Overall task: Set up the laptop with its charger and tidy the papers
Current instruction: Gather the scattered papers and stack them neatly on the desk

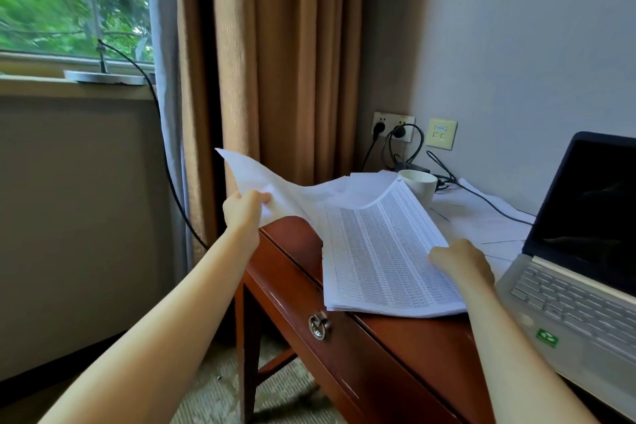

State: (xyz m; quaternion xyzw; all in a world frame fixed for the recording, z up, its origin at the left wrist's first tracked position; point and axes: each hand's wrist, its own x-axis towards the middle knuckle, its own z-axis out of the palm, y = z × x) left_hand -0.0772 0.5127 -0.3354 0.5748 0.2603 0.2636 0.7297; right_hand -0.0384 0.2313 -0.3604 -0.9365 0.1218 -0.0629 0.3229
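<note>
A stack of printed papers (382, 251) lies on the red-brown desk (395, 344). My left hand (244, 210) pinches a loose white sheet (261, 179) and holds it lifted past the desk's left end. My right hand (463, 260) grips the stack's right edge, fingers curled over it. An open laptop (581, 251) with a dark screen stands at the right. A black charger cable (481, 198) runs from the wall sockets (394, 126) across more loose sheets (481, 220) toward the laptop.
A white cup (420, 184) stands behind the stack, near a black adapter (413, 167). Brown curtains (275, 62) hang left of the desk. A window sill (69, 83) holds a stand with a black cord hanging down. The desk drawer has a metal ring pull (319, 325).
</note>
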